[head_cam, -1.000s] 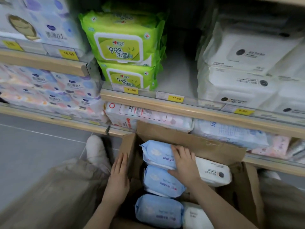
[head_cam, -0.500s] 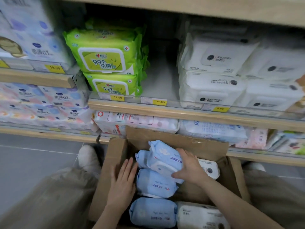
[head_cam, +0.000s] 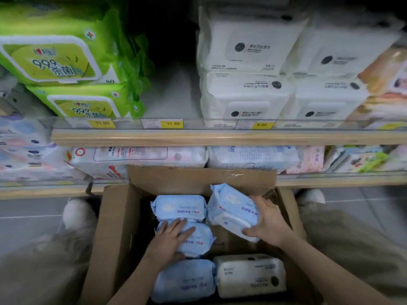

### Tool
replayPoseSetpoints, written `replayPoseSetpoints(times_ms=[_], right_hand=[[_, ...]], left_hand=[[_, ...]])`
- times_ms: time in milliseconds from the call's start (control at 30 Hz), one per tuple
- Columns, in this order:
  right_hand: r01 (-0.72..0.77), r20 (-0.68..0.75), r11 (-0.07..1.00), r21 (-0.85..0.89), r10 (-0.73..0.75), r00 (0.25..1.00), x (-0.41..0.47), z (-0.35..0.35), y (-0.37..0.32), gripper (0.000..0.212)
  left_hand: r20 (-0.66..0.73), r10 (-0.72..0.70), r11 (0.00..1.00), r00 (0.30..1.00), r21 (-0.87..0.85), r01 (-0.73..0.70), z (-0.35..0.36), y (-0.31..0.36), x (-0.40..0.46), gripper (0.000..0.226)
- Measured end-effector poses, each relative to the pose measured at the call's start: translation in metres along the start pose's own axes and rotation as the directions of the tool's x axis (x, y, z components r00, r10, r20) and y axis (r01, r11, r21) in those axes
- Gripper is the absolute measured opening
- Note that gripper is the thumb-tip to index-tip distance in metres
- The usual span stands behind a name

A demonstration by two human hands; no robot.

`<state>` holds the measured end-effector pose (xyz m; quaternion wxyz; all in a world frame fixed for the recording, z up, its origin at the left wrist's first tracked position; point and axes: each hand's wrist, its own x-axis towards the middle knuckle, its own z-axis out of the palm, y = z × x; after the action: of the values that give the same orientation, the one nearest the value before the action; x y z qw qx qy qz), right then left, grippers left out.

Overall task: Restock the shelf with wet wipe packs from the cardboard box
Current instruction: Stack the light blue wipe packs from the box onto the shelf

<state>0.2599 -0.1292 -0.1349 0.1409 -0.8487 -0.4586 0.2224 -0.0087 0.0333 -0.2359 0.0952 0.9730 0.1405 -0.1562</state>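
Note:
An open cardboard box [head_cam: 114, 234] stands on the floor below the shelves. My right hand [head_cam: 267, 221] grips a light blue wet wipe pack [head_cam: 231, 208], lifted and tilted over the box's right side. My left hand [head_cam: 169, 238] lies flat on a second blue pack [head_cam: 198, 241] in the left column, fingers spread over its top. One blue pack [head_cam: 179, 206] lies behind it and another [head_cam: 184, 280] in front. A white pack [head_cam: 248, 275] rests at the box's near right.
The wooden shelf edge [head_cam: 220, 137] carries yellow price tags. Green packs [head_cam: 59, 60] stack at left, white packs [head_cam: 246, 93] at right, with a dark gap [head_cam: 171, 84] between them. The lower shelf holds more packs [head_cam: 136, 157]. My knees flank the box.
My right hand has lifted the blue pack out of the left column and carried it right. My left hand moved from the box flap onto the middle blue pack. The camera moved closer.

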Motion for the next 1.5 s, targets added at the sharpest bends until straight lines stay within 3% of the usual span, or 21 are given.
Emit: replayPoseSetpoints(times_ms=[167,533,700,967,1133,1267,1500], right_hand=[[0.016,0.004,0.999,0.042,-0.016,1.000,0.002,-0.003,-0.002,0.084],[0.032,0.100,0.998,0.045,-0.036,0.994,0.002,-0.016,-0.002,0.084],[0.115,0.010,0.993,0.026,-0.116,0.993,-0.005,-0.054,-0.029,0.082],[0.247,-0.089,0.969,0.017,-0.244,0.966,-0.002,-0.114,-0.098,0.095],[0.428,-0.129,0.894,-0.132,-0.444,0.887,0.007,-0.153,-0.149,0.098],[0.522,-0.133,0.814,-0.255,-0.565,0.815,0.025,-0.176,-0.195,0.089],[0.705,-0.103,0.588,-0.396,-0.791,0.602,0.104,-0.190,-0.258,0.077]], left_hand=[[-0.021,0.047,0.998,0.999,0.032,-0.047,-0.002,0.000,0.000,0.114],[-0.053,-0.061,0.996,0.997,-0.068,0.057,-0.005,0.010,0.012,0.101],[-0.259,-0.034,0.999,0.965,-0.010,0.032,-0.052,0.000,-0.023,0.091],[-0.455,-0.237,0.971,0.858,-0.073,0.230,-0.161,-0.023,-0.094,0.094],[-0.598,-0.243,0.960,0.764,-0.037,0.277,-0.216,-0.036,-0.124,0.087],[-0.653,-0.328,0.930,0.683,-0.099,0.353,-0.232,-0.065,-0.148,0.086],[-0.645,-0.492,0.850,0.584,-0.213,0.482,-0.234,-0.113,-0.160,0.088]])
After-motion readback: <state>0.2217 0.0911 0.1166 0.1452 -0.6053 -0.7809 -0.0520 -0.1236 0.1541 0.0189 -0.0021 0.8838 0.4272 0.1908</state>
